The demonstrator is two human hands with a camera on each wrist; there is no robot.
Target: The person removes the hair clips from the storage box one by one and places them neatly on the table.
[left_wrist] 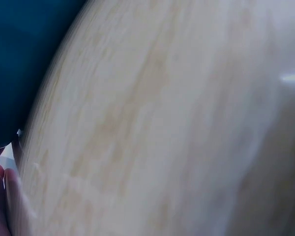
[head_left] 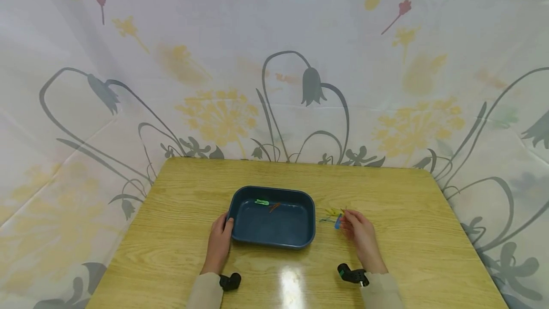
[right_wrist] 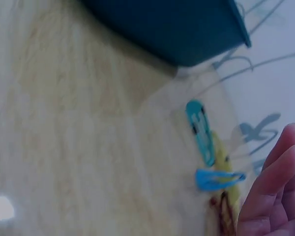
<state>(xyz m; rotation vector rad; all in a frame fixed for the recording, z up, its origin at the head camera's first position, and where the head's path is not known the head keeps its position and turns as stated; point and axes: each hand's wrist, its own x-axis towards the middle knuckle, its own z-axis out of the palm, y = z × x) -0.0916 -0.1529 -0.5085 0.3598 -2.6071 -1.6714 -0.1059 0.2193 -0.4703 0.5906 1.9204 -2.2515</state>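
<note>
Here, counts come first, then contents, all placed relative to the tray.

Tray: one dark blue rectangular tray stood on the wooden table, near its middle.

Tray contents: two hair clips lay at the far end of the tray floor, one green clip and, just beside it, one reddish clip.

Clips outside the tray: a small cluster lay on the table just off the tray's right side. The right wrist view showed one teal clip, one light blue clip, at least one yellow clip beneath them, and one brownish clip; blur prevented a firmer count.

Hands: two, one at each side of the tray.

Left hand: the left hand rested against the tray's near left corner, thumb lying on the rim and fingers along the outer wall, holding it lightly.

Right hand: the right hand lay on the table right of the tray, its fingers straight and loosely together, their tips at the clip cluster. Whether they were touching a clip could not be told.
</note>
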